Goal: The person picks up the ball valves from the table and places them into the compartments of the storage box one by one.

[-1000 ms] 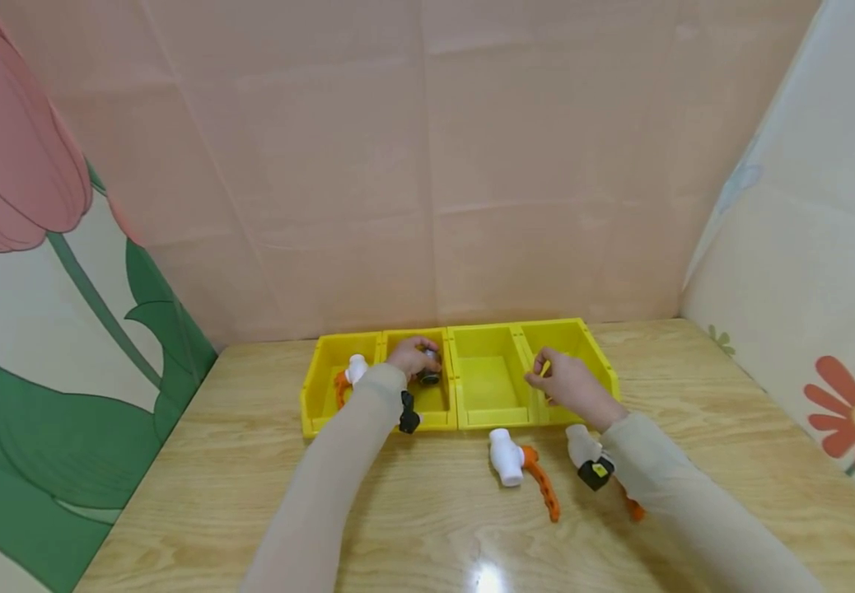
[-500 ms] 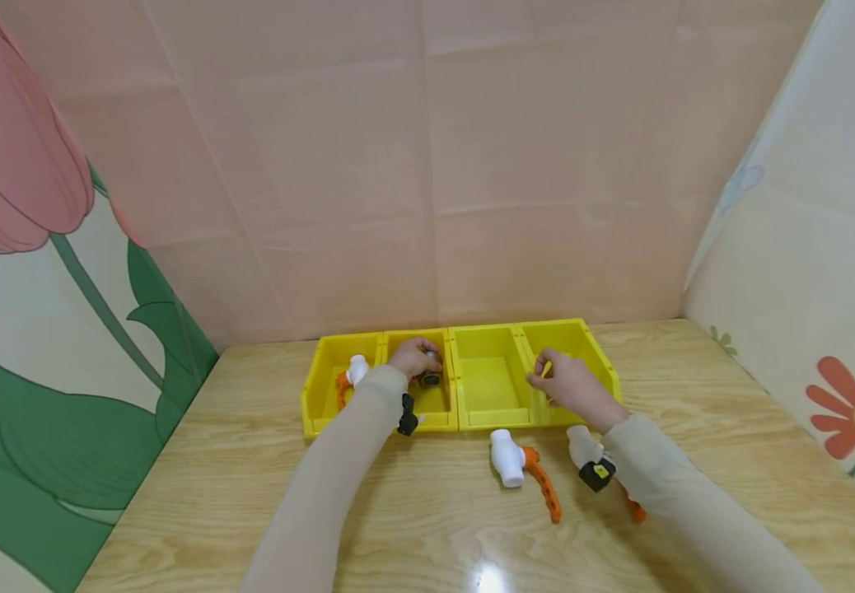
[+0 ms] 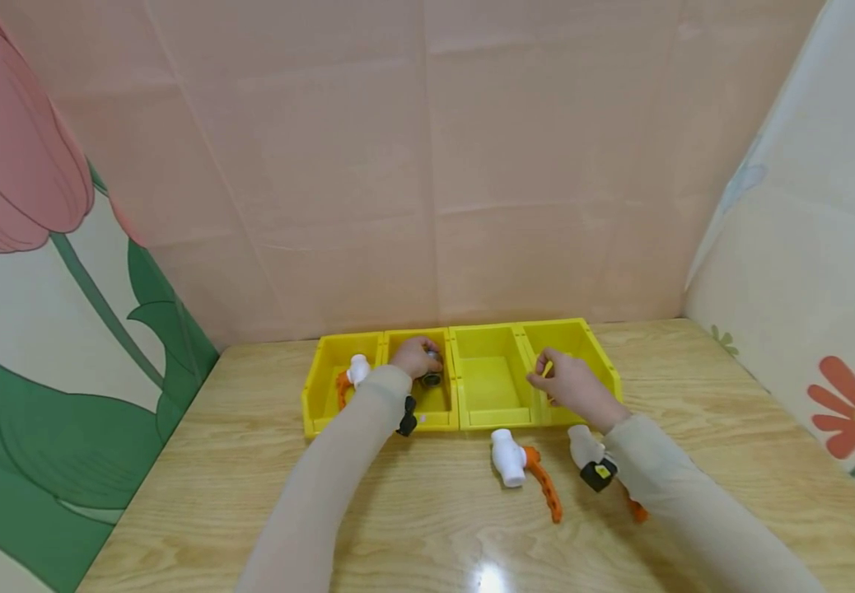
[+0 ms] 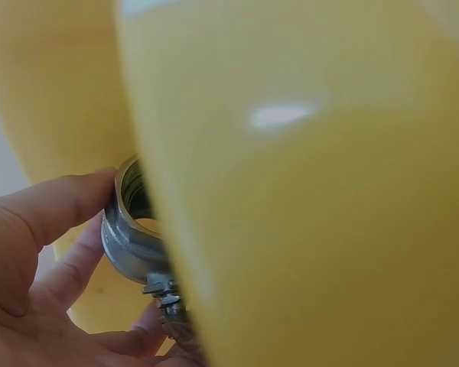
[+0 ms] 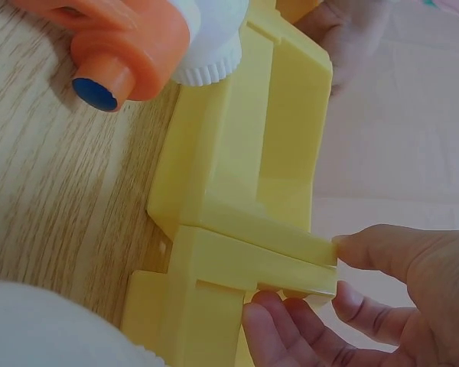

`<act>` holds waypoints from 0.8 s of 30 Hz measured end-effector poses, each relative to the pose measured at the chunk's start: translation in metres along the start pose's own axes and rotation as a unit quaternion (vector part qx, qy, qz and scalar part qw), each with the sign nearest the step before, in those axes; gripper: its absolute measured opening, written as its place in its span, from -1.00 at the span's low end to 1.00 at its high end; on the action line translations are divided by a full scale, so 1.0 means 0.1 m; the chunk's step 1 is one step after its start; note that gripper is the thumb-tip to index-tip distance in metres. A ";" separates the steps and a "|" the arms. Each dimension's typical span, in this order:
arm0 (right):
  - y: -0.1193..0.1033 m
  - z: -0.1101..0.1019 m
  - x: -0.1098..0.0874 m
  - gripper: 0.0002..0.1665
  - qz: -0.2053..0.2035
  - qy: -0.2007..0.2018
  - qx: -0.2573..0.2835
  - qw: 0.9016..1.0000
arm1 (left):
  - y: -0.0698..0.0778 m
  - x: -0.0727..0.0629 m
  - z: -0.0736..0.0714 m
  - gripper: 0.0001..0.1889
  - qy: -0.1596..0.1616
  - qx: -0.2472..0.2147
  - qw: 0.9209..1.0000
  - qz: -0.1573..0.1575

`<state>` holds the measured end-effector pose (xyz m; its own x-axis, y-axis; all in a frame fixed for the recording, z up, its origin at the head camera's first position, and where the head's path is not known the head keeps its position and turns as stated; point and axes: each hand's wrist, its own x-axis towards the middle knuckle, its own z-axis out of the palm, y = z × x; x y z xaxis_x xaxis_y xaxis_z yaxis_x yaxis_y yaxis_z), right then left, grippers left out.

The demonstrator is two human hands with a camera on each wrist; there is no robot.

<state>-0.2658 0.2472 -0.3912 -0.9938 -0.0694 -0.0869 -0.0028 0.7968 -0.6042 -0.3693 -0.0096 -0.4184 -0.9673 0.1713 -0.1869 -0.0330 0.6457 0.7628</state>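
Observation:
My left hand (image 3: 414,356) reaches into the second yellow bin from the left. Its thumb and fingers grip a metal valve (image 4: 126,245) with a threaded round opening; the bin wall hides part of it in the left wrist view. Over on the right, my right hand (image 3: 574,385) is at the divider between the third and fourth bins. Thumb on one side and fingers on the other, it pinches the adjoining yellow bin walls (image 5: 291,264). A white plastic ball valve (image 3: 507,458) with an orange handle lies on the table before the third bin.
Another white valve (image 3: 583,445) lies under the right forearm, partly covered by the wrist camera. The leftmost bin (image 3: 312,403) holds a white valve (image 3: 357,369) with an orange handle. Behind the row of bins stands a pinkish backdrop (image 3: 427,206); a flower-printed sheet (image 3: 791,272) borders the right.

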 end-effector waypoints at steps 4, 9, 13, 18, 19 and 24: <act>0.00 0.00 0.00 -0.74 -0.001 0.001 0.001 1.000 | 0.03 -0.03 -0.01 -0.68 0.004 0.025 1.000 0.007; 0.01 0.00 0.00 -0.74 0.000 0.000 0.002 1.000 | 0.05 -0.07 -0.02 -0.69 0.009 0.046 0.999 0.010; 0.01 0.00 -0.01 -0.73 -0.001 -0.001 0.005 1.000 | 0.06 -0.10 -0.02 -0.69 0.012 0.052 0.999 0.007; 0.01 0.00 -0.01 -0.73 0.000 0.001 0.003 1.000 | 0.07 -0.08 -0.02 -0.66 0.016 0.047 0.999 0.003; 0.01 0.00 -0.01 -0.73 0.001 0.000 0.003 1.000 | 0.06 -0.08 -0.02 -0.66 0.016 0.046 0.999 0.001; 0.00 0.00 0.00 -0.72 0.005 -0.003 0.000 1.000 | 0.05 -0.05 -0.03 -0.66 0.019 0.041 0.999 -0.009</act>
<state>-0.2659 0.2470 -0.3914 -0.9931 -0.0642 -0.0979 0.0078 0.7981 -0.6025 -0.3652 -0.0096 -0.4115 -0.9758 0.1308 -0.1750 -0.0319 0.7070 0.7065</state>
